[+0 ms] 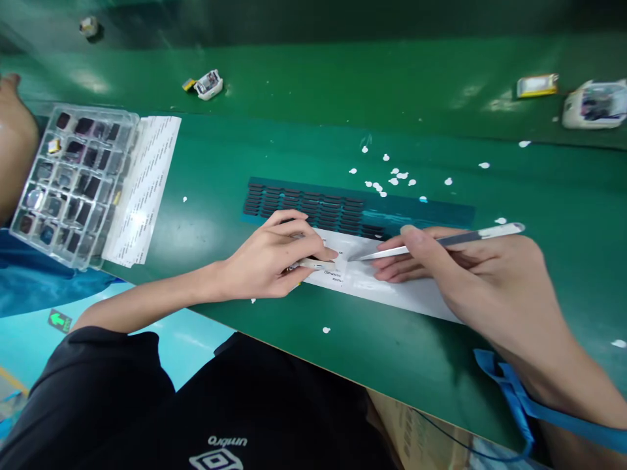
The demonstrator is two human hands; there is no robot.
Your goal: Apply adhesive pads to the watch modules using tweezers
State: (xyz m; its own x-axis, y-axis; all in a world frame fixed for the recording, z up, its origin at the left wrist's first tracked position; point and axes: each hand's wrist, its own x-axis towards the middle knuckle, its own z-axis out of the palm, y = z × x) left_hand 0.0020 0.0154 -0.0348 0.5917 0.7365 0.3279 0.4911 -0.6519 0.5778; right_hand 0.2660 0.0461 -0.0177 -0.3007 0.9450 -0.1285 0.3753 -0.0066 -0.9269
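My left hand (272, 258) is closed around a small white device part (316, 264), which the fingers mostly hide. It is held over the left end of a white label sheet (392, 290) that has small printed marks. Between the thumb and fingers of my right hand (494, 277) is a pair of tweezers (458, 239), its tip pointing left at the sheet, close to the device part. Behind both hands lies a teal strip (421, 210) bearing rows of small dark pads (306, 203).
Small white round stickers (401, 175) are scattered beyond the strip. A clear compartment box (73, 186) stands at left beside white printed sheets (144, 196). Opened white devices (209, 85) lie farther back. Another person's arm (14, 147) shows at far left. A blue strap (563, 418) circles my right wrist.
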